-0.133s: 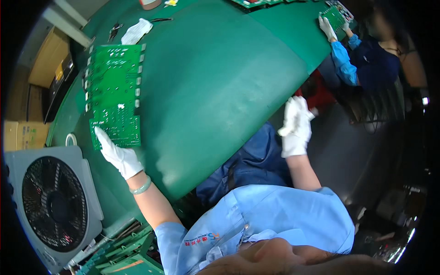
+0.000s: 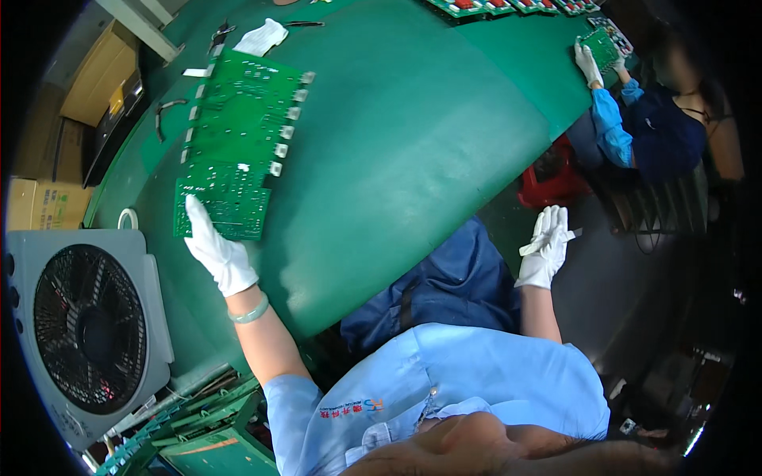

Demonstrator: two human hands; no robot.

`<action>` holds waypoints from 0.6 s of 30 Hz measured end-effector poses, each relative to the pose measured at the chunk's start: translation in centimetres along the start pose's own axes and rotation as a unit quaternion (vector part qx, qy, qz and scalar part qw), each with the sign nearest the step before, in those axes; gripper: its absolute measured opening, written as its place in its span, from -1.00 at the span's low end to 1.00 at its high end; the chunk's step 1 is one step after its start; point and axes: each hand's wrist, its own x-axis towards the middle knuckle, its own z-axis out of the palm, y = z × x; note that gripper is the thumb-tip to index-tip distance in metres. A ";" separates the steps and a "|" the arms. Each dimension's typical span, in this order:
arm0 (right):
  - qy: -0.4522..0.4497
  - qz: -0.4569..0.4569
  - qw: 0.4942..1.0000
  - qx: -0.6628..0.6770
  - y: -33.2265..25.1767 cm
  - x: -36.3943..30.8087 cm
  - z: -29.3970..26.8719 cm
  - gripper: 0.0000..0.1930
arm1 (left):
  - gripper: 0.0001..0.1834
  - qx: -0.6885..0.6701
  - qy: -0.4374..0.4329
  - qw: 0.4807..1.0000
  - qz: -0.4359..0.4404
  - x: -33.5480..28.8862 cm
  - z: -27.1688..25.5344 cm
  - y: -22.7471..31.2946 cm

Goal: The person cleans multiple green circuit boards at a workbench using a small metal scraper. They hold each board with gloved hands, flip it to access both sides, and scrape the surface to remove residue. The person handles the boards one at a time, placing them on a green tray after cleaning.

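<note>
My left hand [image 2: 218,247], in a white glove, grips the near edge of a large green circuit board [image 2: 238,127]. Its thumb lies on the board's upper face, and the fingers beneath are hidden. Pale metal tabs line both long sides of the board, which is held at a tilt over the green table mat [image 2: 397,135]. My right hand [image 2: 546,247], also gloved in white, is off the table's edge at the right, beside my lap. Its fingers are stretched out and no held object can be made out.
A grey box fan [image 2: 95,333] stands at the left. Beyond the board lie a white glove [image 2: 260,37] and black-handled tools [image 2: 167,119]. A co-worker [image 2: 659,127] handles another green board [image 2: 599,49] at the far right. Near them is a red stool [image 2: 552,178]. Cardboard boxes [image 2: 51,178] fill the left.
The board has turned clockwise and shifted right in the picture, uncovering a black-handled tool. My right hand has moved right and nearer to me, its fingers now plainly spread. The whole view has shifted slightly.
</note>
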 end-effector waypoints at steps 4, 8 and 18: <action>-0.215 0.132 0.959 0.132 -0.1 -5.7 8.2 -0.49 | -0.65 0.024 -0.005 0.999 0.046 0.5 -1.2 -2.5; -0.481 0.194 0.855 0.018 4.8 -13.3 13.5 -0.54 | -0.69 0.022 -0.045 0.999 0.012 -0.8 -0.5 -2.2; 0.465 0.352 -0.273 0.765 5.5 -10.0 18.8 -0.22 | -0.63 0.071 -0.074 0.994 0.044 -0.8 0.0 -2.7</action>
